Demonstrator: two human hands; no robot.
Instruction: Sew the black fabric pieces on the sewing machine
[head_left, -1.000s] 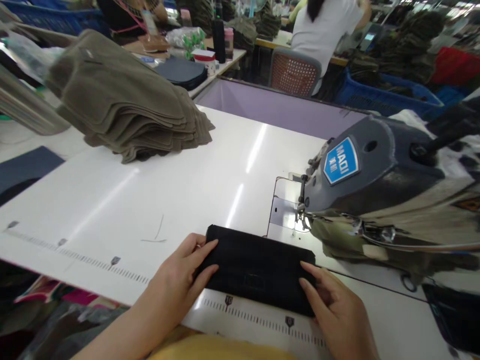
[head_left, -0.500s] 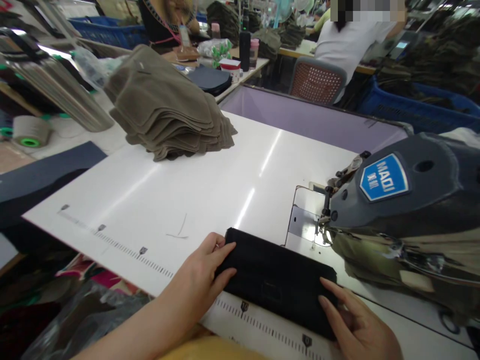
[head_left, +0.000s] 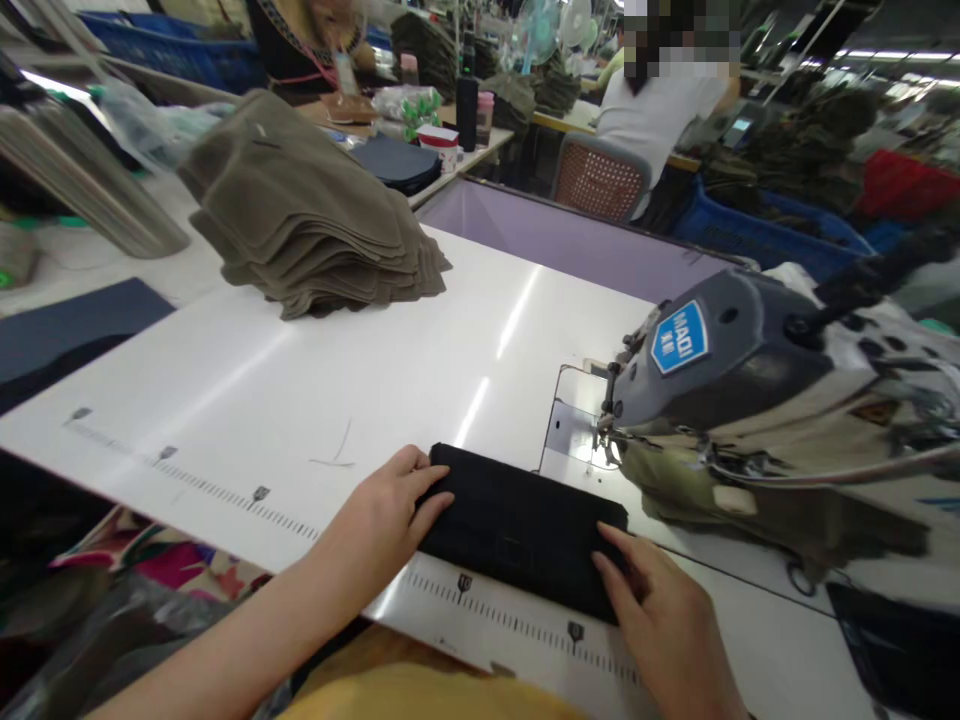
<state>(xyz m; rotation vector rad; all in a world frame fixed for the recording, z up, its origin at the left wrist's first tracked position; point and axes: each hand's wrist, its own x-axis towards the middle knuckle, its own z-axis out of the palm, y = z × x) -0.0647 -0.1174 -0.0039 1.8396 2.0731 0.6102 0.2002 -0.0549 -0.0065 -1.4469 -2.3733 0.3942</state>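
A flat black rectangular panel (head_left: 517, 520), with a faint small rectangle outlined on it, lies on the white sewing table (head_left: 405, 360) near its front edge. I cannot make out what it is made of. My left hand (head_left: 401, 500) pinches its left end between thumb and fingers. At the right end, my right hand (head_left: 660, 600) grips the panel's edge the same way. Just beyond the panel, to the right, stands a sewing machine (head_left: 720, 350) with its needle area lit. Olive cloth (head_left: 690, 490) lies under the machine's arm.
A pile of olive cut pieces (head_left: 315, 210) stands on the table's back left. Ruler marks (head_left: 517, 622) run along the front edge. A lilac-walled trough (head_left: 540, 235) borders the far side. Farther back, a person in white sits on a chair (head_left: 600, 178) beside a blue crate (head_left: 772, 235).
My view has swung rightward, so the scene sits farther left and more of the machine shows. Both hands keep their hold on the black panel, which stays about where it was on the table.
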